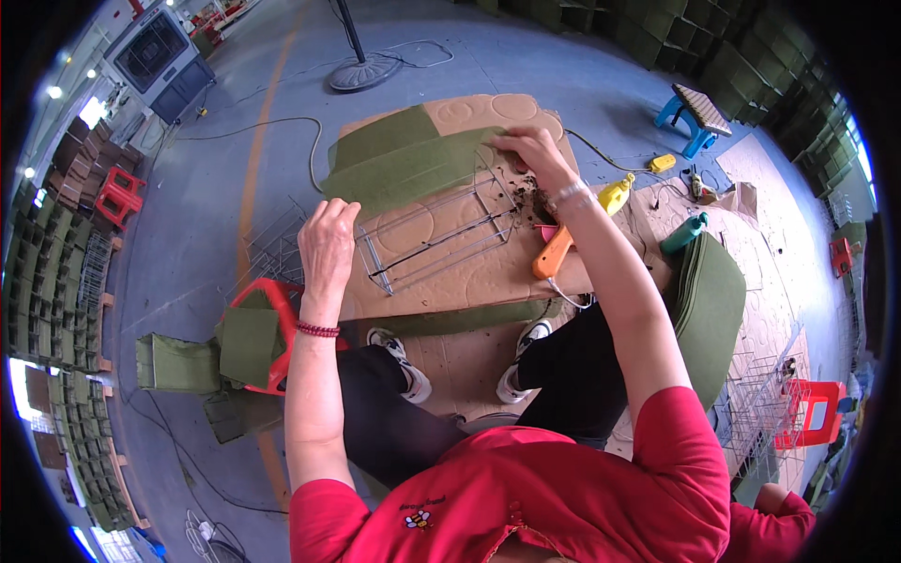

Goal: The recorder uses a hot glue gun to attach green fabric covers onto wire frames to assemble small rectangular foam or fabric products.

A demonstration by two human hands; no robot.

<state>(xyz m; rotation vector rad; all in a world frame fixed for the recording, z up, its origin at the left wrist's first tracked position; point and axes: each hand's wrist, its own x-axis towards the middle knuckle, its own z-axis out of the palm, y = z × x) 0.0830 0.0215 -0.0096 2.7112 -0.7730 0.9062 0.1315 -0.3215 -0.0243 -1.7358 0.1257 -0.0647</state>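
Note:
Both my hands hold a long green felt-like sheet (413, 178) stretched between them. My left hand (328, 246) pinches its left near corner, and my right hand (537, 155) pinches its far right end. Just under and in front of the sheet, a rectangular metal wire frame (446, 239) lies on the cardboard; the sheet hides its far side. Whether sheet and frame touch, I cannot tell. Behind is another green piece (380, 139), partly covered. An orange glue gun (554, 251) lies below my right forearm, beside a yellow object (615, 194).
A cardboard work surface (413, 296) stands before my knees. At right are a stack of green sheets (710, 314), a green bottle (683, 233) and a blue-legged stool (696, 117). A red stool (279, 310) with green pieces stands left. Cables cross the floor; a co-worker's sleeve (774, 525) shows lower right.

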